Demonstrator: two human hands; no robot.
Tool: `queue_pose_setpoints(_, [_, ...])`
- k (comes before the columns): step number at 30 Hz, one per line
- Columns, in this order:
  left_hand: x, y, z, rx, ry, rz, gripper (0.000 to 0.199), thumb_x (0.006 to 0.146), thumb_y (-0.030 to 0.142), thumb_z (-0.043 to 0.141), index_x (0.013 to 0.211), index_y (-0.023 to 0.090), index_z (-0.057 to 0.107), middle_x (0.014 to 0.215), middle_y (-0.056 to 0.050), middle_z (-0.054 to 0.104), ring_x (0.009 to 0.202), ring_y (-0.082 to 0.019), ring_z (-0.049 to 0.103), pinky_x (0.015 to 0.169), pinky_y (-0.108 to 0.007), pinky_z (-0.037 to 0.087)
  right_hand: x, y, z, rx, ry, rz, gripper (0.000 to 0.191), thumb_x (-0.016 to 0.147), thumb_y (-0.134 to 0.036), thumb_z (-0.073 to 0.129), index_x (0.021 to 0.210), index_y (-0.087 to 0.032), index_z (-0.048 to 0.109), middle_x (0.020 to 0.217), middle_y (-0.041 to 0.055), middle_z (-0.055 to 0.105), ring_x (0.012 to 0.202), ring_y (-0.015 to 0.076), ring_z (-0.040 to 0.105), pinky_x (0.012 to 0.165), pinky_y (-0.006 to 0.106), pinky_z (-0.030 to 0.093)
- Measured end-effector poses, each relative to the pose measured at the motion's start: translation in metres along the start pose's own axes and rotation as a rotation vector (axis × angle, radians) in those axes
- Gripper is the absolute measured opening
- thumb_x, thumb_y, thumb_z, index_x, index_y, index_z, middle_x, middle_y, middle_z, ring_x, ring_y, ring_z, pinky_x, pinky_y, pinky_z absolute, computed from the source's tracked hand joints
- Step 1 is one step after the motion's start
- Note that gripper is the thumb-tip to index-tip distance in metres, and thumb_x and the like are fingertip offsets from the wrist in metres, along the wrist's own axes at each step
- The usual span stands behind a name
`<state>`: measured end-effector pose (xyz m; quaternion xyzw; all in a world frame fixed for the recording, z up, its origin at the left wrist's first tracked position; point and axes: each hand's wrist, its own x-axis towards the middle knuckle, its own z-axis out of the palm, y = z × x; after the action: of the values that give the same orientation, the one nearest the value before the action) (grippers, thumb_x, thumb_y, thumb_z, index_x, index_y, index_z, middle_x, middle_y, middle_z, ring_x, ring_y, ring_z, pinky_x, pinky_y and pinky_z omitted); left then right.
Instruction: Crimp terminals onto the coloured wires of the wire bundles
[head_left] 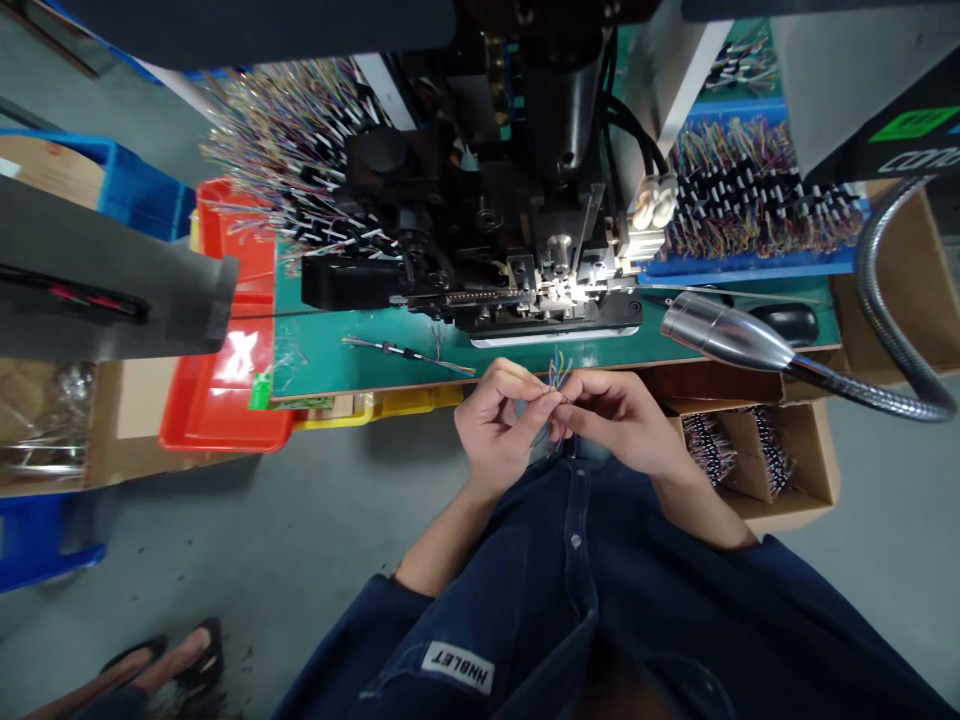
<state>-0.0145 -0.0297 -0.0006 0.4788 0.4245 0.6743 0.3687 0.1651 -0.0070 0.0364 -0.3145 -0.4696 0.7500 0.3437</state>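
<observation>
Between both hands, just in front of the bench edge, is a bundle of thin coloured wires (557, 368), its splayed ends pointing up toward the machine. My left hand (501, 420) pinches the bundle between thumb and forefinger. From the other side my right hand (619, 418) also closes its fingertips on the wires, touching the left. The lower part of the bundle is mostly hidden behind the fingers. Beyond the hands stands a black crimping-type machine (555, 290) with a brightly lit working point. A wire harness with black sleeves (409, 353) lies on the green mat to the left.
A metal gooseneck lamp (724, 330) reaches in from the right. Red trays (225, 400) stand at left. A blue bin (750, 265) at back right and a cardboard box (814, 470) below hold many harnesses. Another person's feet (169, 665) show at lower left.
</observation>
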Motion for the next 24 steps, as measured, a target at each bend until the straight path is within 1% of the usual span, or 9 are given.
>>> queue_pose_setpoints(3, [0.001, 0.001, 0.002, -0.136, 0.068, -0.159, 0.028, 0.099, 0.040, 0.099, 0.087, 0.025, 0.079, 0.079, 0.001, 0.071, 0.075, -0.015, 0.069, 0.074, -0.029, 0.061, -0.006, -0.001, -0.002, -0.197, -0.049, -0.007, 0.030, 0.111, -0.039, 0.085, 0.088, -0.022, 0.078, 0.082, -0.0001, 0.081, 0.075, 0.0155, 0.069, 0.073, 0.030, 0.054])
queue_pose_setpoints(6, [0.001, 0.003, 0.003, -0.191, 0.082, -0.268, 0.025, 0.099, 0.044, 0.100, 0.093, 0.026, 0.084, 0.082, 0.000, 0.077, 0.077, -0.014, 0.074, 0.076, -0.028, 0.064, -0.013, -0.005, -0.009, -0.388, -0.136, -0.014, 0.033, 0.118, -0.036, 0.072, 0.090, -0.020, 0.079, 0.083, 0.0001, 0.080, 0.074, 0.0143, 0.068, 0.072, 0.029, 0.050])
queue_pose_setpoints(9, [-0.001, 0.003, 0.003, -0.153, 0.052, -0.322, 0.020, 0.097, 0.040, 0.102, 0.095, 0.026, 0.087, 0.085, -0.001, 0.083, 0.077, -0.014, 0.079, 0.075, -0.026, 0.064, -0.016, -0.011, -0.022, -0.379, -0.182, -0.013, 0.029, 0.114, -0.047, 0.080, 0.108, -0.019, 0.086, 0.093, 0.0028, 0.085, 0.079, 0.0160, 0.072, 0.074, 0.030, 0.054])
queue_pose_setpoints(10, [-0.001, 0.004, 0.003, -0.138, 0.041, -0.337, 0.021, 0.096, 0.040, 0.102, 0.095, 0.026, 0.087, 0.085, -0.001, 0.084, 0.076, -0.014, 0.080, 0.073, -0.025, 0.064, -0.016, -0.012, -0.025, -0.345, -0.136, -0.026, 0.031, 0.112, -0.051, 0.084, 0.114, -0.020, 0.087, 0.097, 0.0042, 0.086, 0.082, 0.0175, 0.074, 0.076, 0.031, 0.056])
queue_pose_setpoints(12, [-0.002, 0.006, 0.004, -0.103, 0.016, -0.368, 0.024, 0.094, 0.042, 0.104, 0.093, 0.025, 0.088, 0.085, -0.001, 0.085, 0.075, -0.015, 0.080, 0.073, -0.026, 0.064, -0.012, -0.014, -0.028, -0.296, 0.044, -0.105, 0.032, 0.109, -0.053, 0.087, 0.119, -0.023, 0.091, 0.101, 0.0060, 0.088, 0.088, 0.0206, 0.077, 0.080, 0.035, 0.059])
queue_pose_setpoints(14, [-0.002, 0.009, 0.004, -0.050, -0.013, -0.397, 0.027, 0.091, 0.045, 0.105, 0.091, 0.024, 0.088, 0.083, -0.002, 0.085, 0.073, -0.016, 0.078, 0.072, -0.027, 0.063, -0.006, -0.014, -0.025, -0.324, 0.203, -0.233, 0.024, 0.109, -0.050, 0.089, 0.117, -0.027, 0.094, 0.101, 0.0065, 0.088, 0.090, 0.0224, 0.078, 0.081, 0.038, 0.061])
queue_pose_setpoints(15, [-0.002, 0.010, 0.004, -0.016, -0.027, -0.410, 0.028, 0.090, 0.046, 0.105, 0.090, 0.024, 0.088, 0.082, -0.002, 0.084, 0.071, -0.016, 0.075, 0.071, -0.027, 0.062, -0.003, -0.013, -0.022, -0.359, 0.237, -0.289, 0.020, 0.107, -0.047, 0.091, 0.115, -0.029, 0.096, 0.100, 0.0065, 0.088, 0.090, 0.0229, 0.078, 0.080, 0.039, 0.061])
queue_pose_setpoints(20, [-0.001, 0.015, -0.002, 0.122, -0.126, -0.419, 0.029, 0.086, 0.045, 0.108, 0.086, 0.024, 0.088, 0.081, -0.001, 0.083, 0.070, -0.017, 0.069, 0.068, -0.028, 0.058, 0.006, -0.011, -0.009, -0.458, 0.241, -0.424, 0.007, 0.105, -0.034, 0.094, 0.109, -0.031, 0.098, 0.096, 0.0056, 0.086, 0.084, 0.0221, 0.077, 0.071, 0.038, 0.057])
queue_pose_setpoints(24, [-0.002, 0.014, -0.007, 0.111, -0.147, -0.462, 0.028, 0.085, 0.044, 0.108, 0.087, 0.025, 0.089, 0.081, -0.002, 0.085, 0.070, -0.018, 0.072, 0.069, -0.030, 0.059, 0.010, -0.009, -0.014, -0.412, 0.300, -0.491, 0.008, 0.105, -0.026, 0.093, 0.102, -0.032, 0.098, 0.096, 0.0048, 0.088, 0.089, 0.0230, 0.079, 0.081, 0.041, 0.061])
